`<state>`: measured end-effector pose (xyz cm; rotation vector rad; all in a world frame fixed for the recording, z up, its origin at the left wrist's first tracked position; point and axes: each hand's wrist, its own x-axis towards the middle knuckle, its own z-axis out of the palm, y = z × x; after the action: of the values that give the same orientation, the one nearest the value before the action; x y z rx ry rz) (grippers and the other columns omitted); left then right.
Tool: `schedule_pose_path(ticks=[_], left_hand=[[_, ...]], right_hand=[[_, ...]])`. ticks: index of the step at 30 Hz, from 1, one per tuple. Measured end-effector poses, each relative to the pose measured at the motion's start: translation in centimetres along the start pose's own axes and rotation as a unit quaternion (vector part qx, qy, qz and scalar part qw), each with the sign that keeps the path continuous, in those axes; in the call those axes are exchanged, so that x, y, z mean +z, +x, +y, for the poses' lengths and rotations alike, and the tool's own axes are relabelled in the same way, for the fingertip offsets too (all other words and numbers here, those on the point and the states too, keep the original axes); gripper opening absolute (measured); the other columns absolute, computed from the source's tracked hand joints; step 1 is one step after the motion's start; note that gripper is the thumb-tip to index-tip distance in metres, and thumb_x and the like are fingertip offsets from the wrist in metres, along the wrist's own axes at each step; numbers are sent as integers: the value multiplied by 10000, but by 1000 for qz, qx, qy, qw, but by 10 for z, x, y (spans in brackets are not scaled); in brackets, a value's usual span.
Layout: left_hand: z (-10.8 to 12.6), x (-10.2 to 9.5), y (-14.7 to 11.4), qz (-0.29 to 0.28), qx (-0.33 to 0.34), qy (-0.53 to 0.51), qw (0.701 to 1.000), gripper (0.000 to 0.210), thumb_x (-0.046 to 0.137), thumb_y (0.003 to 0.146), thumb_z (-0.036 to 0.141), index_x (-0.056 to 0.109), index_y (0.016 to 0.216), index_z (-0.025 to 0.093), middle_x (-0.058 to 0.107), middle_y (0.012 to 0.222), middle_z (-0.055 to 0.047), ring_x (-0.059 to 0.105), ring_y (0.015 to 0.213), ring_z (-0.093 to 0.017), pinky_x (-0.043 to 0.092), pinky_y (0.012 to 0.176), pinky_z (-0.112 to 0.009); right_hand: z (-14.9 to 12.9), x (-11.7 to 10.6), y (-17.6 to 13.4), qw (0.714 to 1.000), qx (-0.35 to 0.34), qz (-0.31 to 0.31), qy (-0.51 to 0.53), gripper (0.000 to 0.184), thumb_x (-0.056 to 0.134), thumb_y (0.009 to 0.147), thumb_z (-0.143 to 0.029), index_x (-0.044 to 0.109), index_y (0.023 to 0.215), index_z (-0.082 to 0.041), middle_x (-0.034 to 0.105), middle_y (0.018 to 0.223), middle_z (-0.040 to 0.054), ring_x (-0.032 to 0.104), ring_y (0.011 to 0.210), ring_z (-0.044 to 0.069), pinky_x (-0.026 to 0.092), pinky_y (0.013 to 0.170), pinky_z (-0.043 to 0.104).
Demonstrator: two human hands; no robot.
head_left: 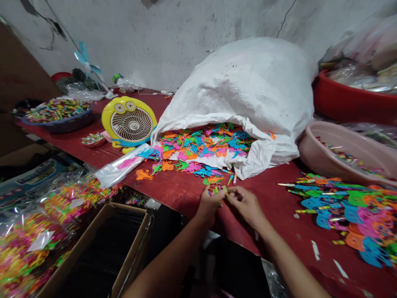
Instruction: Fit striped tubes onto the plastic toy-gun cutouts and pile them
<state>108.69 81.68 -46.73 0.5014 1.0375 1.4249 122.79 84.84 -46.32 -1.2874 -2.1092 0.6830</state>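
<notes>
At nine o'clock, low in the view, clear bags of bright plastic pieces (pixel 62 203) lie heaped beside an open cardboard box (pixel 105 244). Above them, at ten o'clock on the red table (pixel 182 192), a dark basin of mixed coloured bits (pixel 58 114) stands, with a small dish (pixel 93 139) near it and a yellow desk fan (pixel 129 121) with a cartoon face just to its right. A long clear packet (pixel 122 167) lies slanted in front of the fan. At twelve o'clock a big white sack (pixel 248 87) lies on its side, its mouth open, and flat toy pieces (pixel 201 145) in orange, pink, blue and green spill out onto the tabletop. At six o'clock both hands meet close to the table edge: the left hand (pixel 208 203) is closed around a small bunch of coloured plastic pieces (pixel 217 190), and the right hand (pixel 246 203) pinches the same bunch with narrow fingertips, so the two hands touch. At three o'clock a pink basin (pixel 328 157) holds small sticks, a red tub (pixel 347 101) stands behind it, and a loose pile of assembled toys (pixel 347 207) lies in front.
</notes>
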Motion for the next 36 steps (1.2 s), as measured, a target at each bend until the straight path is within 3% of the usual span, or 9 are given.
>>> schedule_pose_path(ticks=[3, 6, 10, 15, 23, 26, 28, 31, 36], left_hand=[[-3, 2, 1, 31, 19, -19, 999, 413, 794, 608, 310, 550, 896, 142, 600, 727, 9, 543, 589, -95, 432, 559, -221], [1, -5, 2, 73, 26, -18, 997, 383, 784, 589, 251, 542, 867, 144, 606, 714, 10, 568, 591, -101, 455, 596, -232], [11, -16, 2, 72, 16, -14, 997, 380, 773, 573, 241, 535, 851, 140, 618, 678, -1, 568, 523, -107, 434, 537, -232], [10, -15, 0, 49, -23, -31, 998, 466, 787, 532, 241, 547, 919, 142, 572, 636, 35, 532, 489, -96, 348, 435, -198], [8, -13, 0, 33, -30, -4, 999, 375, 782, 570, 277, 555, 829, 130, 640, 719, -58, 626, 589, -169, 361, 427, -213], [4, -4, 7, 39, 31, 86, 995, 323, 760, 644, 277, 560, 868, 157, 639, 741, -50, 627, 635, -175, 393, 490, -230], [0, 3, 14, 0, 115, 185, 976, 279, 745, 670, 232, 585, 893, 184, 634, 771, -39, 611, 689, -176, 430, 596, -257], [-7, 10, 25, -96, 240, 363, 895, 251, 721, 672, 150, 611, 887, 217, 620, 842, -51, 583, 833, -221, 431, 762, -306], [-12, 13, 36, -177, 296, 521, 781, 173, 625, 731, 102, 578, 863, 203, 593, 904, -79, 530, 968, -269, 405, 867, -358]], right_hand=[[-23, 19, -6, 998, 5, 18, 55, 187, 483, 882, -293, 596, 773, -192, 601, 712, 29, 529, 661, 159, 401, 619, 265], [-28, 20, -4, 1000, 2, 1, 31, 212, 477, 889, -329, 631, 827, -198, 641, 769, 39, 564, 689, 164, 423, 632, 264], [-11, 2, 17, 992, 83, 60, -69, 286, 449, 910, -386, 659, 963, -199, 694, 893, 67, 624, 765, 182, 441, 666, 274], [11, -3, 40, 966, 151, 95, -186, 175, 565, 825, -316, 653, 893, -182, 663, 841, 118, 601, 719, 210, 332, 579, 285], [37, -19, 12, 971, 105, 46, -209, 154, 482, 836, -242, 627, 830, -189, 627, 841, 86, 574, 754, 206, 347, 629, 292], [38, -30, 0, 979, 63, 17, -191, 168, 469, 857, -263, 622, 838, -197, 610, 835, 65, 564, 765, 197, 380, 677, 293], [34, -33, -4, 985, 29, -1, -168, 185, 457, 879, -279, 624, 855, -203, 599, 835, 58, 558, 772, 192, 392, 700, 292], [27, -28, -5, 997, -4, 8, -76, 177, 487, 879, -305, 612, 802, -207, 578, 782, 45, 545, 745, 185, 391, 692, 285], [30, -7, -4, 997, 26, 77, -9, 185, 513, 832, -302, 559, 686, -198, 557, 688, 35, 503, 664, 179, 375, 646, 287]])
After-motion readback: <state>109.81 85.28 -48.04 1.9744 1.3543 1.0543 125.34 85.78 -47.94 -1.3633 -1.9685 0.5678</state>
